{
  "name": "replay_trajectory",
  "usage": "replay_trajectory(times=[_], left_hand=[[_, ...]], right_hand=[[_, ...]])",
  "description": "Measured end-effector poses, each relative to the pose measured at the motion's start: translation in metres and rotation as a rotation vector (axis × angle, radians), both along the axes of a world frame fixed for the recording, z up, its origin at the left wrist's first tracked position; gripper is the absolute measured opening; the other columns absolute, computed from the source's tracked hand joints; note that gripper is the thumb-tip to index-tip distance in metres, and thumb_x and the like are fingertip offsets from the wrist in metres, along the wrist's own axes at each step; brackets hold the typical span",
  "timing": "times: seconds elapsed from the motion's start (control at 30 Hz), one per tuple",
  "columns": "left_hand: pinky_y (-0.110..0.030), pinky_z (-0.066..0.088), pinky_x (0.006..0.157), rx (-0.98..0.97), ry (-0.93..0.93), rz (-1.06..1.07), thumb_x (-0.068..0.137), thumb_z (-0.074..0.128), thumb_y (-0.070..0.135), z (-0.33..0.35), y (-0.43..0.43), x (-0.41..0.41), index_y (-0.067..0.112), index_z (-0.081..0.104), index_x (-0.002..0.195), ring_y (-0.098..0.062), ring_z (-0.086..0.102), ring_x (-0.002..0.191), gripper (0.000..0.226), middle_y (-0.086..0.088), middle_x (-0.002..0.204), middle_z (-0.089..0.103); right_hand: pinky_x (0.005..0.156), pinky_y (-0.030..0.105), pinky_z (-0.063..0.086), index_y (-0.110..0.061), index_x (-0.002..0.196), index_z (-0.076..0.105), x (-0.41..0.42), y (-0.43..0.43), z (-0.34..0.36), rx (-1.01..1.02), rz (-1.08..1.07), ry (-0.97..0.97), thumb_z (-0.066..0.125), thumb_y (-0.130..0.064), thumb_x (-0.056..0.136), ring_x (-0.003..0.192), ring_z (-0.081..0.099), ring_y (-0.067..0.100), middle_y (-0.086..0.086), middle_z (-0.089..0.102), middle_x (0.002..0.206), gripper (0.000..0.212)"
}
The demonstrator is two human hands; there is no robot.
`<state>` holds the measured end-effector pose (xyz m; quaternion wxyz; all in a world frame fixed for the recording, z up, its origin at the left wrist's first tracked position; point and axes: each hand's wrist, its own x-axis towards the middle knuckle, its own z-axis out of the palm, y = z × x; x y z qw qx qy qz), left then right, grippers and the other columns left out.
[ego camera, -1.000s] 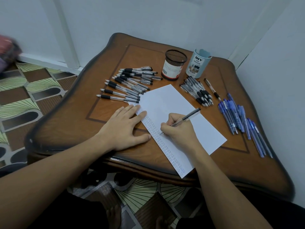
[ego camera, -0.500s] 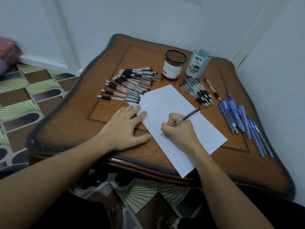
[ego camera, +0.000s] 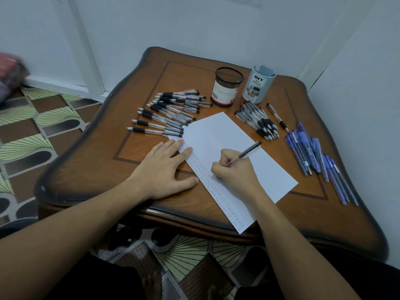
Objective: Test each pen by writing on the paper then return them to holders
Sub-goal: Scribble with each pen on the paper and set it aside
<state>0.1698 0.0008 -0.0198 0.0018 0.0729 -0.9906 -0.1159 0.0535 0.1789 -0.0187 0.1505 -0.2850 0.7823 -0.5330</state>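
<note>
A white paper (ego camera: 218, 135) lies slanted on the wooden table (ego camera: 138, 118), with a column of small written marks along its left edge. My right hand (ego camera: 234, 169) grips a black pen (ego camera: 246, 152), its tip touching the paper beside the marks. My left hand (ego camera: 164, 169) lies flat, fingers pressing the paper's upper left corner. A black mesh holder (ego camera: 227, 87) and a pale blue holder (ego camera: 258, 84) stand at the back. Black pens lie in a group at the left (ego camera: 171, 113) and another at the right (ego camera: 258, 120); blue pens (ego camera: 313, 154) lie far right.
One brownish pen (ego camera: 277, 116) lies alone beside the right group of black pens. Walls close in behind and to the right of the table. Patterned floor shows at the left and under the table's near edge.
My right hand and the pen shifted very slightly down the column of marks. The left hand stayed put on the paper.
</note>
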Motion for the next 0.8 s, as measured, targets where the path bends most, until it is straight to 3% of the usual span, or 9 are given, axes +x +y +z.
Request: replay_trajectory(times=[0.8], left_hand=[[-0.033,-0.004,0.119,-0.008,0.005,0.0,0.069,0.009,0.087,-0.0008,0.0002,-0.0001,0.034,0.016,0.155,-0.017,0.002,0.15,0.101,0.002,0.164,0.006]], right_hand=[[0.058,0.032,0.023,-0.015,0.057,0.028,-0.0006,0.0012,0.0017,-0.016,-0.002,-0.026,0.064,-0.001,0.077,0.059,0.029,0.015,0.002,0.026,0.059,0.043]])
